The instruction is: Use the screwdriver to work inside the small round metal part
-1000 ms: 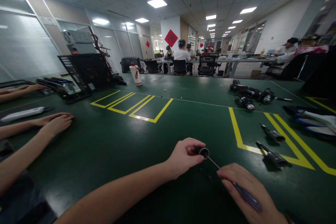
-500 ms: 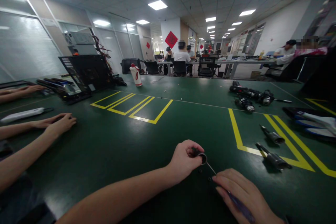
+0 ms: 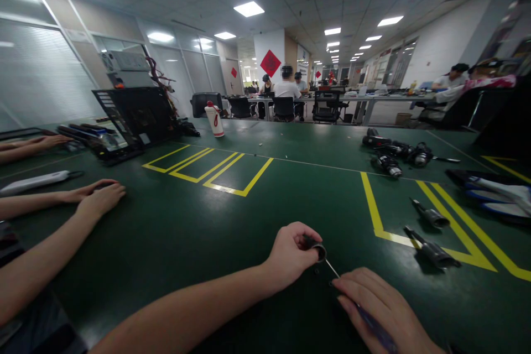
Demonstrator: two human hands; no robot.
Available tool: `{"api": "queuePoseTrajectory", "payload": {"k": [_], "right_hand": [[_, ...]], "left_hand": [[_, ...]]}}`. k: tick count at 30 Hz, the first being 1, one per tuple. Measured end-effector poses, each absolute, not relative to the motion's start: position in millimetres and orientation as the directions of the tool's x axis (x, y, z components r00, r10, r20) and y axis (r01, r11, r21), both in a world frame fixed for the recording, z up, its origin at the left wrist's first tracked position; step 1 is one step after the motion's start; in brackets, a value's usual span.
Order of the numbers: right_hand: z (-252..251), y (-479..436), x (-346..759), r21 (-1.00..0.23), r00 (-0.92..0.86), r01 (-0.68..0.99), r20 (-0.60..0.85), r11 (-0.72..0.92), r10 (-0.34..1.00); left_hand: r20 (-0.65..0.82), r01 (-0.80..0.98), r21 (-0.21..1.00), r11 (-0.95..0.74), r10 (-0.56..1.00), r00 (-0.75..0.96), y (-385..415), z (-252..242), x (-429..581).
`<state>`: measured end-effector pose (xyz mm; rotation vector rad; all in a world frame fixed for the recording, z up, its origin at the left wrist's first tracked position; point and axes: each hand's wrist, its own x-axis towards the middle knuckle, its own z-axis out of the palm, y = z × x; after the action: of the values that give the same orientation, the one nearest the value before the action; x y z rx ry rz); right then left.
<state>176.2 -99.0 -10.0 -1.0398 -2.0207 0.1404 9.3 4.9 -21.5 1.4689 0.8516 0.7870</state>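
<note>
My left hand (image 3: 292,251) is closed round a dark, hollow cylindrical metal part (image 3: 321,253), its round opening turned toward my right hand. My right hand (image 3: 375,304) grips a screwdriver (image 3: 375,327) with a purplish handle, and its thin shaft runs up to that opening. Whether the tip touches anything inside is hidden. Small dark pieces, perhaps nuts (image 3: 317,271), lie on the green tabletop just below the part. Over to the right rest two cup-ended metal parts with narrow stems, the nearer one (image 3: 437,255) and the farther one (image 3: 435,218).
Dark tool-like assemblies (image 3: 388,165) lie at the back right, beside a blue-and-white item (image 3: 498,199). Yellow tape (image 3: 246,188) marks the table. A white cup (image 3: 214,121) and an open computer case (image 3: 136,116) stand farther back. At left are another person's hands (image 3: 102,196).
My right hand and the screwdriver have shifted very slightly to the left. My left hand keeps its place on the metal part. The other person's hands at left have moved a little.
</note>
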Motion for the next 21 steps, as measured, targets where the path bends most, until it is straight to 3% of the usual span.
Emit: {"api": "queuePoseTrajectory", "payload": {"k": [4,8,10,13,21], "right_hand": [[-17.9,-96.9,184.1,-0.683,-0.076,0.519,0.562,0.514,0.824],[-28.7,-88.9,191.1,-0.956,0.178,0.219,0.234,0.194,0.956],[-30.5,-84.7,190.8,-0.993,0.212,0.074,0.103,0.089,0.972],[-30.7,-81.8,188.8,-1.000,0.189,-0.005,0.023,0.024,0.982],[-34.8,-84.9,190.8,-0.992,0.106,0.120,0.040,0.027,0.994]], "left_hand": [[-0.041,0.085,0.996,0.001,0.880,0.473,8.6,-20.8,7.9],[-0.140,0.044,0.990,0.134,0.894,0.425,9.8,-12.0,7.8],[-0.168,0.010,0.983,0.182,0.886,0.431,10.2,-9.6,7.7],[-0.165,-0.024,0.980,0.197,0.876,0.454,11.8,-11.0,7.1],[-0.170,-0.028,0.978,0.208,0.862,0.478,12.0,-11.8,6.5]]}}
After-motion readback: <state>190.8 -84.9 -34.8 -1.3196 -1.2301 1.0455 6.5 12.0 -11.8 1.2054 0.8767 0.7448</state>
